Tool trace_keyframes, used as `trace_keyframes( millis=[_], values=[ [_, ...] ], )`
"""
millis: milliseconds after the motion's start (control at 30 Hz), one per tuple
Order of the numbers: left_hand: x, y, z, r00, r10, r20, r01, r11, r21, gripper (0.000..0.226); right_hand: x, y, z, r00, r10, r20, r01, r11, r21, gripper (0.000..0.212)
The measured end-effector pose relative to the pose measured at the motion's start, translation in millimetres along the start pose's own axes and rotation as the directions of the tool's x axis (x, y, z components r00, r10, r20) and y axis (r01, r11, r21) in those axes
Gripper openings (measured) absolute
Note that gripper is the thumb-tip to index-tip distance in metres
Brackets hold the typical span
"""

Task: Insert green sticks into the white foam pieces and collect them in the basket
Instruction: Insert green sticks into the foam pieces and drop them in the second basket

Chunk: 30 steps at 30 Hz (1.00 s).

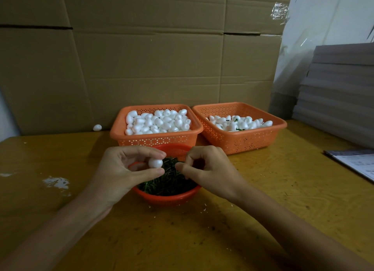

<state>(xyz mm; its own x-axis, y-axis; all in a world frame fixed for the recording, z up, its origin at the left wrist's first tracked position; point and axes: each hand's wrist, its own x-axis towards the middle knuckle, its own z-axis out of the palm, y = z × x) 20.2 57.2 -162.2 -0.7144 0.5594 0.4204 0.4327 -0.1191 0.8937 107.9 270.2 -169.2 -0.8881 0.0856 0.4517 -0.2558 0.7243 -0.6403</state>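
Foam piece [155,163] sat pinched in our left hand [123,169] over the round stick basket [168,199]; our right hand [204,167], at three o'clock, pinched closed, contents indiscernible; papers' [358,163] print unreadable.

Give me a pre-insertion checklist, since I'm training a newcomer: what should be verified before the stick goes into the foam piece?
1. Held white foam piece pinched firmly in the left hand: ok.
2. Green stick held in the right hand: cannot tell; fingers pinched, no stick visible.
3. Round red bowl of green sticks within reach below both hands: ok.
4. Right orange plastic basket holding finished pieces has room: ok.
5. Left orange basket of plain foam stocked: ok.
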Motion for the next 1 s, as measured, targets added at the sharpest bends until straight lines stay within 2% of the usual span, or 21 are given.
trace_keyframes(
  millis=[233,433,567,767,1000],
  values=[
    [-1.5,0.4,2.3,1.000,-0.013,-0.005,0.014,0.997,0.075,0.029,-1.0,-0.7,0.3,0.999,-0.007,0.033,0.008,0.999,-0.033,0.033],
    [-1.7,-1.7,2.5,0.998,-0.058,-0.024,0.059,0.996,0.070,0.026,-1.4,0.2,0.6,0.997,-0.012,0.076,0.016,0.998,-0.054,0.018],
    [-1.1,-1.3,0.9,0.997,-0.074,-0.020,0.075,0.997,0.029,0.018,-0.7,1.4,0.8,0.993,-0.058,0.099,0.069,0.991,-0.112,0.013],
    [1.6,-2.5,2.2,0.988,-0.134,-0.075,0.125,0.985,-0.118,0.020,1.4,4.6,1.8,0.987,-0.105,0.123,0.124,0.980,-0.155,0.013],
    [4.3,-6.0,-0.5,0.974,-0.182,-0.138,0.143,0.958,-0.250,0.044,-2.1,2.3,3.8,0.983,-0.128,0.132,0.133,0.991,-0.033,0.011]
  ],
)
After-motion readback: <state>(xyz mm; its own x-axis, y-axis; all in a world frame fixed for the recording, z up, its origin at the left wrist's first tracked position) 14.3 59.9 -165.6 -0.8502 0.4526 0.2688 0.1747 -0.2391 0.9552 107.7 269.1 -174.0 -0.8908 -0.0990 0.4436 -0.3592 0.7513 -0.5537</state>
